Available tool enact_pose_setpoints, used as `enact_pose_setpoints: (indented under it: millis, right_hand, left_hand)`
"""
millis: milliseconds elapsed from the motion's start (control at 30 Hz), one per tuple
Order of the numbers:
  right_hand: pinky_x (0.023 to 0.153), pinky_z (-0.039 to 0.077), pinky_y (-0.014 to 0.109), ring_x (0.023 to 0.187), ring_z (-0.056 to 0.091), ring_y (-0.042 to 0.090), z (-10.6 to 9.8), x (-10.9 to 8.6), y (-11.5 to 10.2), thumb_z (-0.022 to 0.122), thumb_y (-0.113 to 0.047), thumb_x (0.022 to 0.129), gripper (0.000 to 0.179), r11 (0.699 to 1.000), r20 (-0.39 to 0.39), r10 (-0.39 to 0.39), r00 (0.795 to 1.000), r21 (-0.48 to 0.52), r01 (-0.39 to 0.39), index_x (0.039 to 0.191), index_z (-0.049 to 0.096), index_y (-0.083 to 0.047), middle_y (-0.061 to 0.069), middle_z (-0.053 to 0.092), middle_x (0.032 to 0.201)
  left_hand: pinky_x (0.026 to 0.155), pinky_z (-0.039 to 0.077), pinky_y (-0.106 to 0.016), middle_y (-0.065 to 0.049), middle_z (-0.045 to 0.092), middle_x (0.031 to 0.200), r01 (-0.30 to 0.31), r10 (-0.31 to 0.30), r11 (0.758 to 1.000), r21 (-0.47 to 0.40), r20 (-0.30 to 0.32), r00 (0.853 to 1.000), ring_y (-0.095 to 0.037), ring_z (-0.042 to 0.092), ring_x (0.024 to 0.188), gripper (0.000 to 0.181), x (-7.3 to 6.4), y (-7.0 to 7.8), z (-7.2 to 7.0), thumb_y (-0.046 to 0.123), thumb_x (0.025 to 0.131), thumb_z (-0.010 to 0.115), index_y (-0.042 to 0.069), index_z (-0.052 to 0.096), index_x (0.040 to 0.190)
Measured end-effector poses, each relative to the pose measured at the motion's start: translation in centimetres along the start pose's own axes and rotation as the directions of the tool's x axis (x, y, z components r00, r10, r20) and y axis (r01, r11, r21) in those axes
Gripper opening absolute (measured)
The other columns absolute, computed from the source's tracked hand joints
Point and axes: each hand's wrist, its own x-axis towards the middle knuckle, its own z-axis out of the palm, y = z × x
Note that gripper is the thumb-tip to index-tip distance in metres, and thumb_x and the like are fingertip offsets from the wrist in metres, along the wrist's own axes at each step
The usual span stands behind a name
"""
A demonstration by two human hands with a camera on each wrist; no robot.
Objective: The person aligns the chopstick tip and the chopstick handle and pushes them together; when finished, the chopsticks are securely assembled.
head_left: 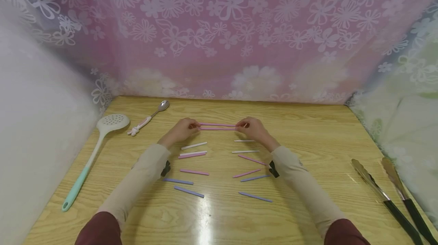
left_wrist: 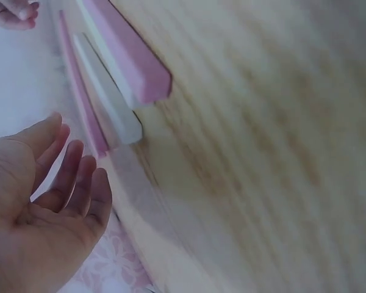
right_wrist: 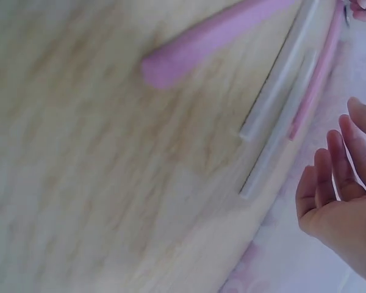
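From above, the left hand (head_left: 182,129) and right hand (head_left: 254,129) hid the ends of two pink sticks (head_left: 218,128), which spanned between loosely bent fingers (left_wrist: 68,168); whether these gripped anything could not be told.

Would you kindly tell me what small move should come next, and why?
Perhaps the left hand should reach back for the nearest white stick: its fingers look relaxed, and that stick lies slanted, while the two pink sticks reaching toward the right hand run roughly parallel.
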Motion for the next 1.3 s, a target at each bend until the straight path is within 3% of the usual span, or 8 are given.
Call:
enact_pose_setpoints:
  millis: [300,600,933,1133,1300]
  right_hand:
    - [0.079,0.049,0.04,0.089,0.056,0.024,-0.8,-2.4,1.3,0.065,-0.028,0.091,0.031,0.998,0.045,0.02,0.999,0.054,-0.023,0.11,0.068,-0.004,0.013,0.062,0.104]
    - [0.085,0.048,0.044,0.094,0.058,0.028,-1.5,-4.1,2.8,0.067,-0.024,0.089,0.032,0.999,0.06,0.023,0.998,0.035,-0.025,0.111,0.067,0.0,0.015,0.064,0.106]
    - [0.084,0.046,0.044,0.094,0.055,0.028,-1.0,-4.4,3.6,0.066,-0.016,0.09,0.022,0.998,0.075,0.054,0.996,0.017,-0.056,0.105,0.069,0.0,0.015,0.064,0.103]
    - [0.082,0.046,0.043,0.088,0.055,0.024,-0.9,-4.3,3.6,0.066,-0.009,0.089,0.012,1.0,0.056,0.029,0.998,-0.007,-0.029,0.092,0.07,0.001,0.01,0.065,0.09]
    - [0.081,0.047,0.042,0.086,0.056,0.023,-1.2,-4.4,3.5,0.065,-0.009,0.089,0.011,1.0,0.056,0.018,0.998,-0.023,-0.016,0.091,0.071,0.0,0.01,0.065,0.089]
  left_hand:
    - [0.092,0.046,-0.043,-0.013,0.063,0.111,0.035,-0.032,0.997,-0.069,0.04,0.999,-0.026,0.056,0.101,0.029,-3.0,-0.7,-0.2,0.021,0.097,0.056,0.001,0.063,0.117]
    - [0.096,0.045,-0.043,-0.011,0.064,0.117,0.069,-0.056,0.984,-0.165,0.077,0.995,-0.026,0.057,0.109,0.031,-5.3,-2.0,0.0,0.024,0.097,0.056,0.003,0.063,0.119]
    - [0.072,0.047,-0.025,-0.005,0.062,0.094,0.053,-0.034,0.986,-0.161,0.122,0.992,-0.014,0.053,0.083,0.025,-5.5,-1.8,0.4,0.014,0.092,0.063,0.0,0.065,0.113]
    - [0.067,0.044,-0.022,-0.005,0.061,0.089,0.048,-0.029,0.987,-0.151,0.123,0.992,-0.013,0.05,0.077,0.022,-5.4,-1.3,0.5,0.009,0.091,0.063,-0.003,0.065,0.109]
    - [0.064,0.043,-0.021,-0.006,0.061,0.088,0.041,-0.023,0.987,-0.154,0.118,0.993,-0.013,0.049,0.075,0.021,-5.4,-1.1,0.5,0.008,0.092,0.061,-0.004,0.064,0.11]
